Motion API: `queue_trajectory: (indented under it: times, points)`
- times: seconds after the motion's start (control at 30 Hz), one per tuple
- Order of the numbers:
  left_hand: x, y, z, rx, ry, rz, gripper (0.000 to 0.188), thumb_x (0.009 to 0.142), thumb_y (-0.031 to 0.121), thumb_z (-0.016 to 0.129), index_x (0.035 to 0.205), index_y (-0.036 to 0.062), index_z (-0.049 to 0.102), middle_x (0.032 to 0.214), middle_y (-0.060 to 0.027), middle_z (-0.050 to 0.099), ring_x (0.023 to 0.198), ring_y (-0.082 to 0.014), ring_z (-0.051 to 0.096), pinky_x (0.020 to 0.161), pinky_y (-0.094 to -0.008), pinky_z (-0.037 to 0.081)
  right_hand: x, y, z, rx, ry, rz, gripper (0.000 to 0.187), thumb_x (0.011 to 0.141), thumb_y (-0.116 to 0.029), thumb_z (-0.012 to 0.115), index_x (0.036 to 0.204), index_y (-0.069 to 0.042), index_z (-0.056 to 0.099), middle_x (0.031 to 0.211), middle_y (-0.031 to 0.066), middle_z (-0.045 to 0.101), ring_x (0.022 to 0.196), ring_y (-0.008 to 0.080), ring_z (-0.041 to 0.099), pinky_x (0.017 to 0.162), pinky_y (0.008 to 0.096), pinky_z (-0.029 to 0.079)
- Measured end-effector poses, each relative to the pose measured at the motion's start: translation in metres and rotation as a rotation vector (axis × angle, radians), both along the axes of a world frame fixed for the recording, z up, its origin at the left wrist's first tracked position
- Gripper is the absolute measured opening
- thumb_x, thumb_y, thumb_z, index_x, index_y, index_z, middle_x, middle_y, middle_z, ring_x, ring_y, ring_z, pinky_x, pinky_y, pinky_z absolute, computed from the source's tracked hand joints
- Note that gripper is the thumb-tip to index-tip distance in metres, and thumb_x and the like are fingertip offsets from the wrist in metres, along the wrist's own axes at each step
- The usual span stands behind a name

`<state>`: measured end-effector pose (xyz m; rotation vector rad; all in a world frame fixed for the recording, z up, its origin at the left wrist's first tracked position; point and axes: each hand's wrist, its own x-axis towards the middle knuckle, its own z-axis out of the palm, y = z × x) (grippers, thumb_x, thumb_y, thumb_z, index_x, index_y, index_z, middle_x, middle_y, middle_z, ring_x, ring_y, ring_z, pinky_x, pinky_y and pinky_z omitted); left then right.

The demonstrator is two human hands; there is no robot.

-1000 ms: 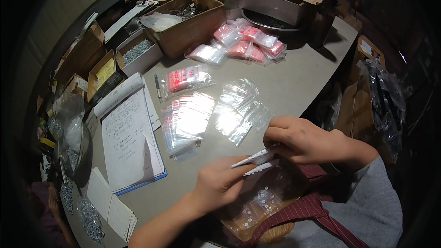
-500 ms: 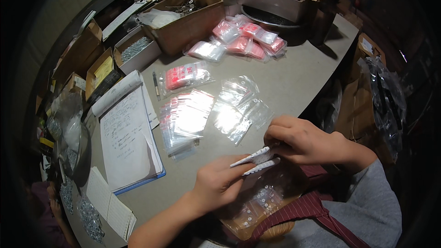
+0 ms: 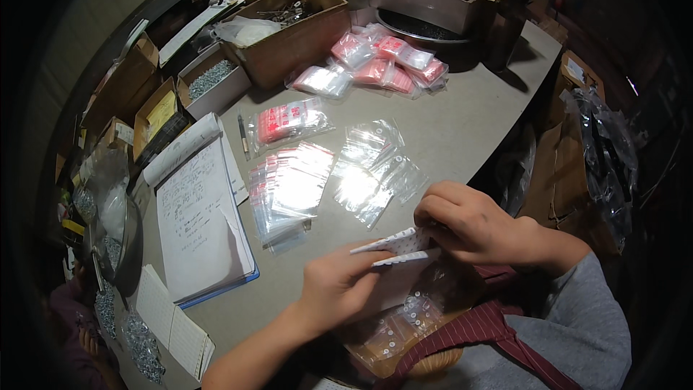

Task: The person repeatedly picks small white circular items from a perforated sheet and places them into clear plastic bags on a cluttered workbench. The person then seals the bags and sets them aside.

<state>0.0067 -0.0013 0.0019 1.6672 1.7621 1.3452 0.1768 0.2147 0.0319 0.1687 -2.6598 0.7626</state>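
Between my hands is a folded white sheet with small dark marks, its two layers parted along the top. My left hand grips its left side, with fingers reaching between the layers. At its right end my right hand is closed, thumb and fingers pinched; the fingertips are partly hidden. Just below, a brown box holds clear plastic bags with small white washers. Ahead of my hands lie fanned clear zip bags and a second spread of zip bags, some with a washer inside.
A clipboard with written paper, a pen and an open notebook lie at left. Farther back are red-printed bag packs, a bin and a box of screws. Another person's sleeve shows at lower left.
The folded sheet has shifted slightly left and its layers gape wider. More of its front face shows below my left fingers. My right hand has hardly moved.
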Motion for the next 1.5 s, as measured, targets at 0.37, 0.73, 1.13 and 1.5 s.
queue_trajectory:
  times: [0.37,0.73,1.13,1.5]
  points:
    - [-0.001,0.000,-0.001,-0.130,-0.180,0.052,0.026,0.086,-0.001,0.072,0.111,0.0016,0.079,0.107,-0.0162,0.078,0.095,-0.0232,0.075,0.084,-0.0316,0.058,-0.001,-0.006,-0.011,0.171,0.118,-0.031,0.032,0.077,0.004,0.070,0.108,0.002,0.064,0.101,0.0153,0.064,0.087,0.0332,0.066,0.073,0.0391,0.055]
    - [-0.003,0.004,0.005,-0.236,-0.371,0.088,0.020,0.089,0.005,0.077,0.108,-0.0004,0.079,0.100,-0.0140,0.078,0.088,-0.0183,0.072,0.081,-0.0307,0.056,0.009,-0.001,-0.009,0.206,0.114,0.141,0.027,0.074,0.000,0.074,0.100,0.002,0.069,0.097,0.0137,0.068,0.081,0.0281,0.069,0.068,0.0360,0.057]
    - [-0.003,0.005,-0.002,-0.023,-0.149,0.034,0.021,0.086,0.006,0.077,0.107,0.0030,0.078,0.096,-0.0173,0.075,0.079,-0.0296,0.073,0.073,-0.0351,0.057,-0.092,0.070,0.032,-0.407,-0.782,-0.021,0.022,0.093,-0.022,0.070,0.097,0.000,0.066,0.082,0.0031,0.068,0.080,0.0102,0.064,0.073,0.0308,0.053]
    - [0.000,0.000,0.002,-0.029,-0.090,0.049,0.018,0.086,0.005,0.075,0.104,0.0034,0.077,0.097,-0.0157,0.075,0.081,-0.0327,0.072,0.072,-0.0355,0.057,-0.108,0.060,0.022,0.084,-0.470,-0.139,0.030,0.087,-0.022,0.074,0.103,0.002,0.068,0.092,0.0186,0.072,0.084,0.0320,0.070,0.076,0.0418,0.055]
